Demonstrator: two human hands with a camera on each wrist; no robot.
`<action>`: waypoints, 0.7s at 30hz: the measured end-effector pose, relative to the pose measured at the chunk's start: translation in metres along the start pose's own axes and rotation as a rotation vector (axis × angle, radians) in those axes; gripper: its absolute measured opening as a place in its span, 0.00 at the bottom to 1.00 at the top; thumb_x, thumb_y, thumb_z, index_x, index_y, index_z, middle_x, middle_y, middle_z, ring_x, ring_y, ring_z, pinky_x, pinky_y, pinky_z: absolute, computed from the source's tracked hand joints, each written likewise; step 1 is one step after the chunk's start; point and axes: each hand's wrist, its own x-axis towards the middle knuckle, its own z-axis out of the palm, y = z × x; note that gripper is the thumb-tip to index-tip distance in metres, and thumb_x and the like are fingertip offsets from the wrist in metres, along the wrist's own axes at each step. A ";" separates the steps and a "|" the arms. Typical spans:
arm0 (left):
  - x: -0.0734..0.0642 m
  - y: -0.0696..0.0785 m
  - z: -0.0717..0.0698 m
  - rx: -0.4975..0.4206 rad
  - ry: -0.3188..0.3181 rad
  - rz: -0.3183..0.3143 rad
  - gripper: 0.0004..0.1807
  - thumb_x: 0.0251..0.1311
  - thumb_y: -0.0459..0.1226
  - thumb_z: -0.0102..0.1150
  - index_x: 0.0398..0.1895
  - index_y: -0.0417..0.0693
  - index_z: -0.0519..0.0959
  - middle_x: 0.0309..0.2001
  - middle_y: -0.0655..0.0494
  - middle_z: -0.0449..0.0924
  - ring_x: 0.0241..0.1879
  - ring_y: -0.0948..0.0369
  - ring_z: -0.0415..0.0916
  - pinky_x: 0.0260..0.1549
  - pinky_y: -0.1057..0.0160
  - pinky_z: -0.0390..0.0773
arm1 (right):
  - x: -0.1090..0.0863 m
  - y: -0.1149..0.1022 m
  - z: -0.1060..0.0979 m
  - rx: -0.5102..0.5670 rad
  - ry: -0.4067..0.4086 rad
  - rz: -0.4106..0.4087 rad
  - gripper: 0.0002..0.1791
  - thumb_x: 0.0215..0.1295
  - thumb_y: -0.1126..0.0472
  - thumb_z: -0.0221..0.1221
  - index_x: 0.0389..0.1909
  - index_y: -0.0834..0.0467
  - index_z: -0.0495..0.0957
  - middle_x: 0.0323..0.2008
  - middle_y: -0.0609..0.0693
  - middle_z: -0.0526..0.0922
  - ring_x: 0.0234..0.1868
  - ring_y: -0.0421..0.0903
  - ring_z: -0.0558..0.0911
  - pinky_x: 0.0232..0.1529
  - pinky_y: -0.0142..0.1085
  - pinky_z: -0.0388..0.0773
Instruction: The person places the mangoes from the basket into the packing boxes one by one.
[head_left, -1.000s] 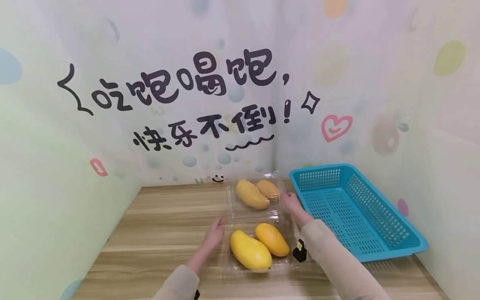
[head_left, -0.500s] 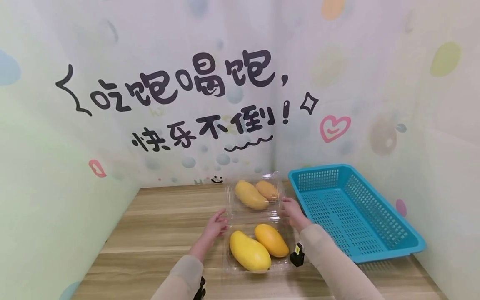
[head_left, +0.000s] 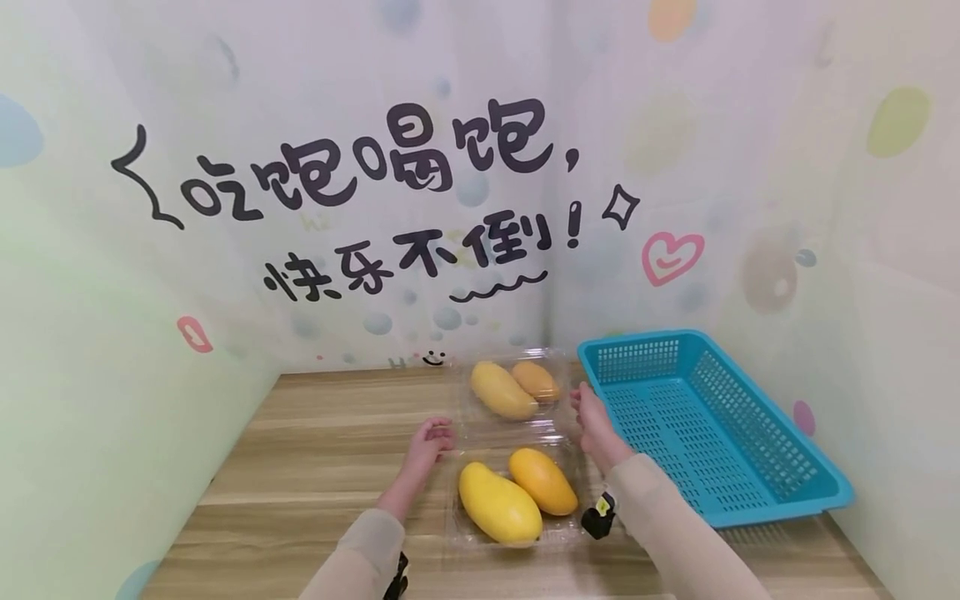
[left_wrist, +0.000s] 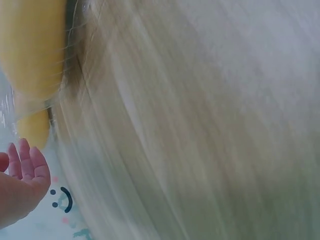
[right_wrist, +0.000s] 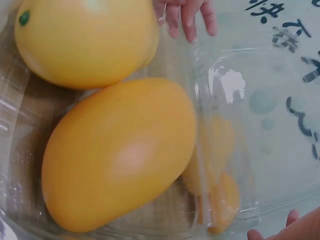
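Observation:
A clear plastic box (head_left: 453,533) in front of me holds two yellow mangoes (head_left: 500,504), (head_left: 543,482). At its back edge a clear lid (right_wrist: 250,65) stands raised. Through the clear plastic behind, two duller mangoes (head_left: 502,390), (head_left: 536,381) show. My left hand (head_left: 431,442) is left of the box, fingers loosely bent and holding nothing; the left wrist view shows this hand (left_wrist: 27,182) with fingers extended. Beside the lid's right edge is my right hand (head_left: 596,421), its fingers loose, nothing gripped. Only its fingertips and edge (right_wrist: 285,230) appear in the right wrist view.
On the right stands a blue slotted plastic basket (head_left: 686,442), close to my right hand and forearm. The wooden table (head_left: 322,467) meets a printed wall (head_left: 375,250) at the back. Black straps sit at both wrists.
My right hand has drawn slightly right, away from the lid's edge. My left hand has risen slightly beside the box, its fingers moving. The mangoes and basket stay in place.

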 end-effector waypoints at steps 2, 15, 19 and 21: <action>-0.002 0.004 -0.002 0.003 -0.002 0.002 0.18 0.53 0.23 0.42 0.50 0.30 0.68 0.46 0.34 0.74 0.34 0.52 0.76 0.30 0.62 0.70 | -0.048 -0.034 0.016 0.001 0.022 0.041 0.30 0.72 0.45 0.32 0.60 0.64 0.60 0.66 0.62 0.56 0.65 0.60 0.52 0.63 0.60 0.44; -0.024 0.025 -0.018 -0.002 -0.120 -0.118 0.26 0.67 0.44 0.43 0.56 0.29 0.65 0.30 0.53 0.76 0.20 0.66 0.70 0.20 0.70 0.71 | -0.114 -0.046 0.007 -0.003 -0.162 -0.054 0.31 0.73 0.47 0.28 0.59 0.72 0.51 0.67 0.71 0.43 0.67 0.68 0.43 0.66 0.58 0.42; -0.029 0.028 -0.021 -0.022 -0.173 -0.114 0.26 0.65 0.45 0.46 0.55 0.30 0.66 0.37 0.53 0.80 0.27 0.63 0.75 0.25 0.68 0.73 | -0.118 -0.038 0.000 -0.044 -0.203 -0.073 0.20 0.74 0.52 0.29 0.43 0.67 0.58 0.64 0.72 0.49 0.68 0.67 0.46 0.66 0.57 0.42; -0.031 0.028 -0.023 -0.025 -0.192 -0.104 0.26 0.64 0.44 0.48 0.54 0.29 0.68 0.39 0.53 0.81 0.30 0.62 0.76 0.29 0.66 0.74 | -0.120 -0.035 -0.004 -0.082 -0.239 -0.097 0.20 0.74 0.54 0.31 0.48 0.68 0.59 0.65 0.72 0.48 0.68 0.66 0.45 0.66 0.56 0.41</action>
